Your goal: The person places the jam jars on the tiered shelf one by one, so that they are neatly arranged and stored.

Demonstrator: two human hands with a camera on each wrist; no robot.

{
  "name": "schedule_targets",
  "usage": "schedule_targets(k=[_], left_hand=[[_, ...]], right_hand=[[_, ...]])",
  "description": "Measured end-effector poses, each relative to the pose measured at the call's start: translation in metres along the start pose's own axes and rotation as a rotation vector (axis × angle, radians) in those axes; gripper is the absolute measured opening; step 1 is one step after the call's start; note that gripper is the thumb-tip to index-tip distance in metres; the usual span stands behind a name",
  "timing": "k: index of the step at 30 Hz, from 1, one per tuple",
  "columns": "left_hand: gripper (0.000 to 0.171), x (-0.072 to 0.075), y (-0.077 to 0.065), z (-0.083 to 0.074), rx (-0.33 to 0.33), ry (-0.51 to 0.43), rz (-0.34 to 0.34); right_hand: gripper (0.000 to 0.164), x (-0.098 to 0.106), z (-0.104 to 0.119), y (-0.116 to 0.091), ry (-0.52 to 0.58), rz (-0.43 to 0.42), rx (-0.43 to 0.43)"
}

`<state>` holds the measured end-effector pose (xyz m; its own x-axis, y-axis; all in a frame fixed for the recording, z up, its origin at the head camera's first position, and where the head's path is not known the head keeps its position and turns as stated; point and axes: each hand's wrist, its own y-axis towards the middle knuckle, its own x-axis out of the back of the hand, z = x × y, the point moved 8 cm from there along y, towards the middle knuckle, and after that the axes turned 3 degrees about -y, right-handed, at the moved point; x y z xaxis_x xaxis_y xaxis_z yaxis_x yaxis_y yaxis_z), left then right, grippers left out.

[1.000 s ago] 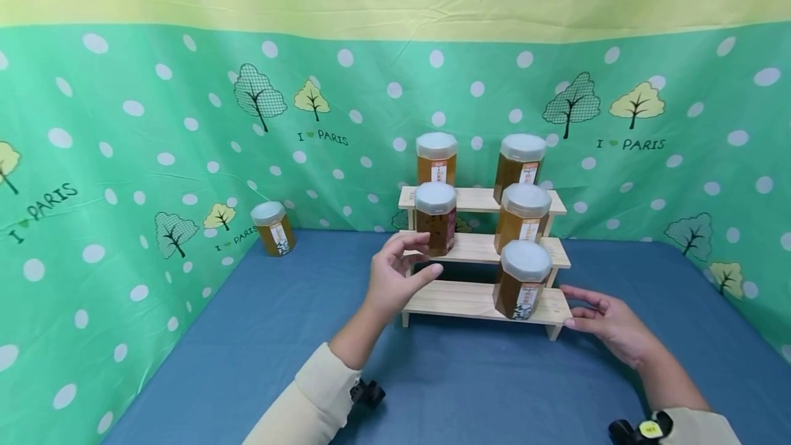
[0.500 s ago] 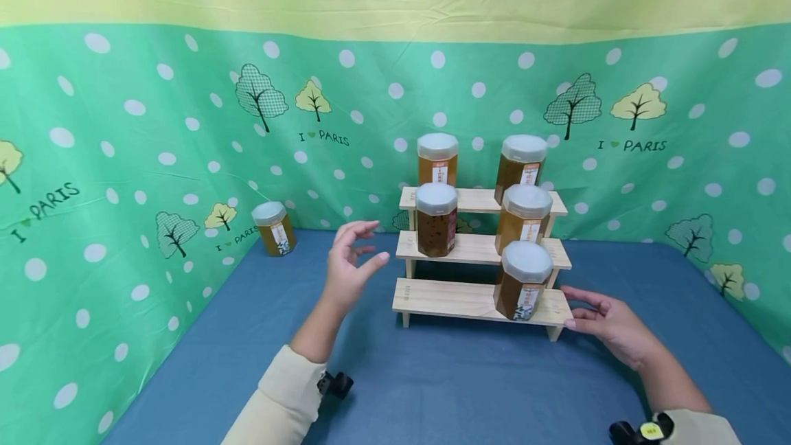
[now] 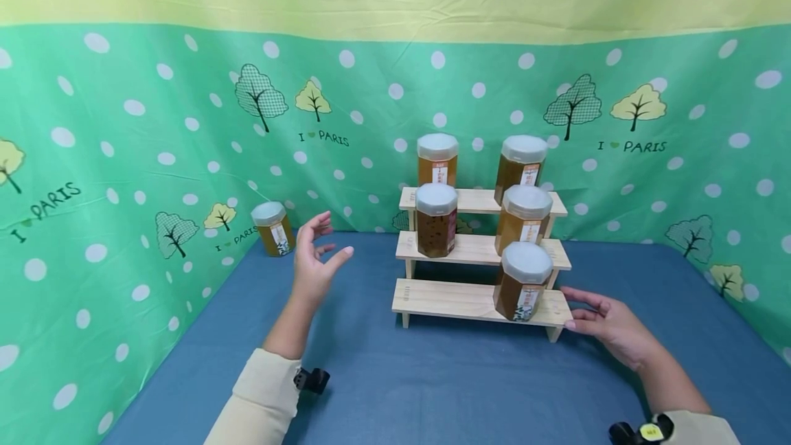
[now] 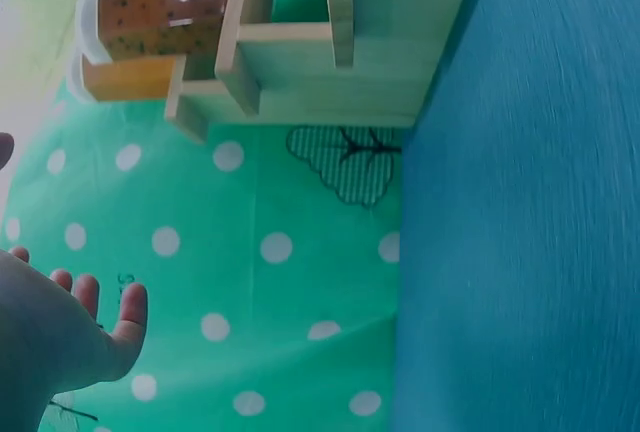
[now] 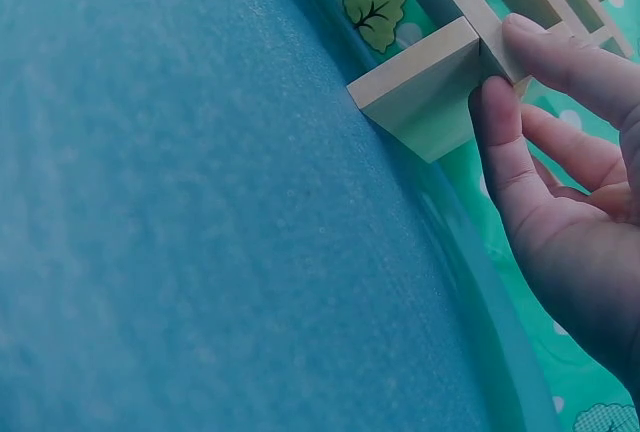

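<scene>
A three-tier wooden display stand (image 3: 441,299) bears several jars with white lids. At its right end my right hand (image 3: 612,328) pinches the end of the lowest shelf between thumb and fingers; the right wrist view shows the fingertips (image 5: 497,102) on the board's edge. My left hand (image 3: 314,268) hovers over the table with fingers spread and nothing in them. It is between the stand and a lone amber jar (image 3: 274,231) at the back left. A dark speckled jar (image 3: 436,222) stands on the middle shelf's left, with an amber jar (image 3: 522,222) to its right.
On the top shelf are two jars, one lighter (image 3: 437,163) and one darker (image 3: 520,170). Another dark jar (image 3: 522,287) occupies the lowest shelf's right part. Blue cloth (image 3: 445,390) covers the table, and a green dotted curtain (image 3: 371,122) hangs behind and at the left.
My left hand has moved left, away from the speckled jar and the stand toward the lone jar. The right hand stays on the shelf end, and the jars have not moved.
</scene>
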<state>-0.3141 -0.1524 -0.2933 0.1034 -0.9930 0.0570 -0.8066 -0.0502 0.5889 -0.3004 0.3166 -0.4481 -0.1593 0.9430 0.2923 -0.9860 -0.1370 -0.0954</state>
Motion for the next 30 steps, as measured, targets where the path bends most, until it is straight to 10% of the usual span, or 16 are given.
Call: schedule_targets(k=[20, 30], left_hand=[[0.071, 0.051, 0.007, 0.016, -0.016, 0.190, -0.120], [0.078, 0.075, 0.013, 0.038, 0.092, 0.225, -0.131]], right_hand=[[0.081, 0.001, 0.001, 0.000, -0.005, -0.007, -0.002], [0.081, 0.001, -0.001, 0.000, -0.010, -0.006, -0.005]])
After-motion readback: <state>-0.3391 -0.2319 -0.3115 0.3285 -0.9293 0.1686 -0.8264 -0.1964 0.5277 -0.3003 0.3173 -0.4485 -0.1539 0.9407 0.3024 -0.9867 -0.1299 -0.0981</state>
